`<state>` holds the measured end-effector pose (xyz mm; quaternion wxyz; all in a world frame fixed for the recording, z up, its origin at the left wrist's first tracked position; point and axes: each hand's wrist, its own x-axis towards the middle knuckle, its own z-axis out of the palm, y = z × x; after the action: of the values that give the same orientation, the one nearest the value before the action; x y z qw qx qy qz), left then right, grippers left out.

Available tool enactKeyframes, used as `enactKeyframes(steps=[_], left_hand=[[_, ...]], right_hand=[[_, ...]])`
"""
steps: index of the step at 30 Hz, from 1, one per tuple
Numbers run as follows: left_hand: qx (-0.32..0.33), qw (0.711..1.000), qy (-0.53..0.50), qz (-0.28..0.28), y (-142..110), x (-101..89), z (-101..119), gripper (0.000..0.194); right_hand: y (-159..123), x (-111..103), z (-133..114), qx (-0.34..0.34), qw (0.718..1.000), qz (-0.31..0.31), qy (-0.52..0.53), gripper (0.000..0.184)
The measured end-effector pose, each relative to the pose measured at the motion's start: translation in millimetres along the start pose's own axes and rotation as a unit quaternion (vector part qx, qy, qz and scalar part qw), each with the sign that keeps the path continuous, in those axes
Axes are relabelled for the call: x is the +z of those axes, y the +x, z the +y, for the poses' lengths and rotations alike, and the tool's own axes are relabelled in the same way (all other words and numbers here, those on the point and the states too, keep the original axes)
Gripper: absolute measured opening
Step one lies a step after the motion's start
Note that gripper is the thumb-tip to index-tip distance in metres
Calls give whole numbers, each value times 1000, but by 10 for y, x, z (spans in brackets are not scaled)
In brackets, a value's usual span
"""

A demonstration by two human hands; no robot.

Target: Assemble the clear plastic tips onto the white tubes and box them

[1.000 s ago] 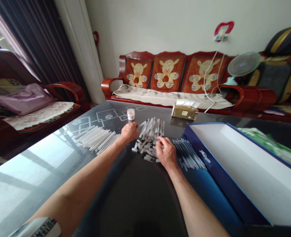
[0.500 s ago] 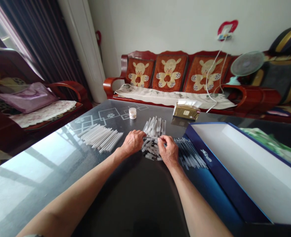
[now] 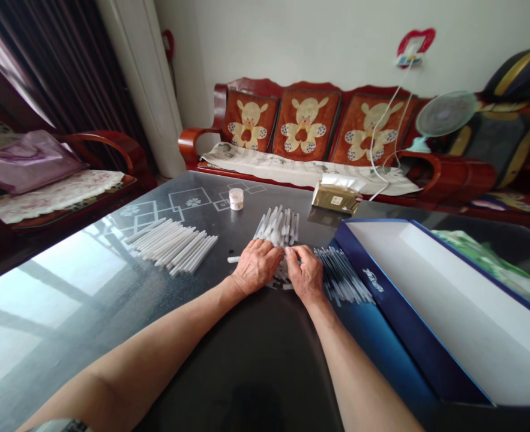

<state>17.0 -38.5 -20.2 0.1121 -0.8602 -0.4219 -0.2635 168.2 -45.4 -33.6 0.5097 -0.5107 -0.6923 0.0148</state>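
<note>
From my feed, left to right: on the dark glass tabletop lies a tidy bundle of white tubes, all angled the same way, well apart from the hands. A single loose tube pokes out just beside the left hand, which rests palm down on the tube heap, fingers closed up and lying over it; I cannot tell whether it has hold of anything. Beyond sit a small white jar and a fan of white tubes. The right hand is curled, fingertips down at the heap, its grip unreadable from here. Next come thin translucent tubes, a foil packet at the far edge, then an open blue box with a white inside
</note>
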Motion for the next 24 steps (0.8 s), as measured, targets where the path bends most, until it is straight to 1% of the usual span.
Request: enactKeyframes(steps=[7, 14, 24], left_hand=[[11, 1000, -3, 0, 37, -24, -48, 36], [6, 999, -30, -29, 51, -58, -34, 35], [-3, 993, -111, -50, 47, -34, -92, 36]], right_hand=[[3, -21, -36, -9, 1000, -5, 30, 23], [-6, -18, -34, -12, 999, -20, 49, 22], [9, -21, -62, -11, 997, -37, 63, 20]])
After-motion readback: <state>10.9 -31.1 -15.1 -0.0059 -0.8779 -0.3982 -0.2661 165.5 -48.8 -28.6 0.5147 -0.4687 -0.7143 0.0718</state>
